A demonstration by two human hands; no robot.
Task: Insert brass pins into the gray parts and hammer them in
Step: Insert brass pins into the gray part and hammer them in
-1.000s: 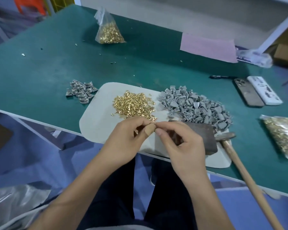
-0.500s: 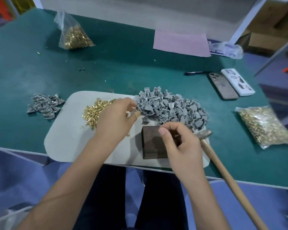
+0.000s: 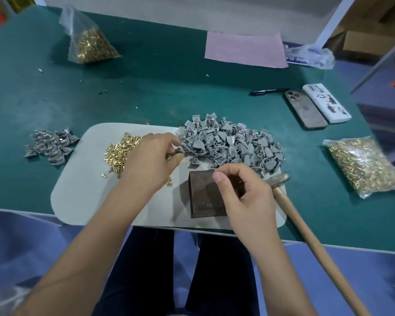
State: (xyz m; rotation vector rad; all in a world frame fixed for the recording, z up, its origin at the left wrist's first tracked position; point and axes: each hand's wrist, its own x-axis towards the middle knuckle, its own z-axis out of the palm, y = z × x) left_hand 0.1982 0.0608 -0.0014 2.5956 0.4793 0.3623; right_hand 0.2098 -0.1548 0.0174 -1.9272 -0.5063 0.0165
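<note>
A heap of gray parts [image 3: 233, 144] lies on the pale mat [image 3: 78, 190], with loose brass pins [image 3: 118, 151] to its left. My left hand [image 3: 151, 160] reaches over the pins and pinches one gray part [image 3: 179, 152] at the heap's left edge. My right hand [image 3: 244, 195] hovers over the dark metal block [image 3: 203, 199], thumb and curled fingers pinched on a small gray part that is mostly hidden. The hammer [image 3: 281, 177] lies just right of that hand, its wooden handle running off to the lower right.
A small pile of gray parts [image 3: 50, 144] sits left of the mat. Bags of brass pins lie at the back left [image 3: 89, 44] and right [image 3: 363, 165]. Two phones [image 3: 306, 110], a pen [image 3: 267, 91] and a pink sheet [image 3: 244, 50] lie farther back.
My hands, first together near the mat's front, have parted: the left went to the gray heap and took a part, the right moved onto the metal block. The view shifted right.
</note>
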